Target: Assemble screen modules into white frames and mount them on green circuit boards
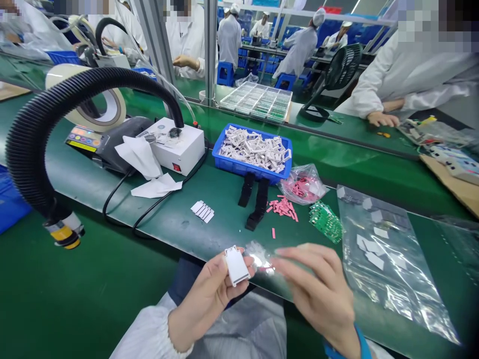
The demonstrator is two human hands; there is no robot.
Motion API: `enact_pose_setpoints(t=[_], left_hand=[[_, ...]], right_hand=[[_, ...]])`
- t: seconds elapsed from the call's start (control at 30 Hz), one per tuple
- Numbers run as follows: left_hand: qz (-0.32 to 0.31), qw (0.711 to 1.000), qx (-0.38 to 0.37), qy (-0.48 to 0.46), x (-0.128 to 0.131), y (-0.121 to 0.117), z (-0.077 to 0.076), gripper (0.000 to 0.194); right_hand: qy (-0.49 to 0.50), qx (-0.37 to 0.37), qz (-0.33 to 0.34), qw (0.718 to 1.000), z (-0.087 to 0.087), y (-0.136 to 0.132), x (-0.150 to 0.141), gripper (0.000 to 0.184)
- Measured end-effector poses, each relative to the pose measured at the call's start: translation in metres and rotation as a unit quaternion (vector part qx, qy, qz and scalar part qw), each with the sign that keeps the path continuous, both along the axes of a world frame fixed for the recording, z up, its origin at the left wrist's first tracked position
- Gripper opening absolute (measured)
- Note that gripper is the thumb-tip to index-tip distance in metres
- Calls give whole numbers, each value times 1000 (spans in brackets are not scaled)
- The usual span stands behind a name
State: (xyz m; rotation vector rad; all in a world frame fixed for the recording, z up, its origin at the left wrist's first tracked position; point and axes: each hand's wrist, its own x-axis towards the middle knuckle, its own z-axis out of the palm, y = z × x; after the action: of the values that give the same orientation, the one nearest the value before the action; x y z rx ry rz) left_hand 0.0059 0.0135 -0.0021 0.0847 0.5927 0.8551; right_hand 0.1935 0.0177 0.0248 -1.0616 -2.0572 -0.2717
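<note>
My left hand [204,299] is closed round a small white plastic casing [236,266], held upright near the table's front edge. My right hand [318,291] is just right of it, blurred by motion, its fingers pinched on a small clear wrapper [259,259] with a pink bit inside. Behind the hands lie loose pink strips [283,207], green circuit boards [325,221], two black fixtures [254,202] and a few white pieces [202,211]. A blue tray [224,162] heaped with white casings stands further back.
A black ribbed hose [45,114] arches over the left side above a white box [179,144] with cables. Clear plastic bags [389,259] lie at the right. A pink-filled bag [303,185] sits by the tray. Other people in white coats work beyond the green belt.
</note>
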Motion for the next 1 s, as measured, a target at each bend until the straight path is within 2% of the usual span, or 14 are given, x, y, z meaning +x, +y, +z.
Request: enact_pose_setpoints(t=[0.13,0.7,0.9,1.0], left_hand=[[-8,1000,21,-6,0,-4,0,27],[-12,999,33,-14,-1,-8,5,23],[9,1000,9,-13,3,-9,8,26],[20,1000,6,-13,4,-9,8,24]], right_hand=[[-29,-12,37,999,7,-9,-10,17],[-37,-31,27,998,8,-11,-12,18],[-94,25,50,994,9,-10,-19,28],[-111,50,45,992,5,-11,-23,23]])
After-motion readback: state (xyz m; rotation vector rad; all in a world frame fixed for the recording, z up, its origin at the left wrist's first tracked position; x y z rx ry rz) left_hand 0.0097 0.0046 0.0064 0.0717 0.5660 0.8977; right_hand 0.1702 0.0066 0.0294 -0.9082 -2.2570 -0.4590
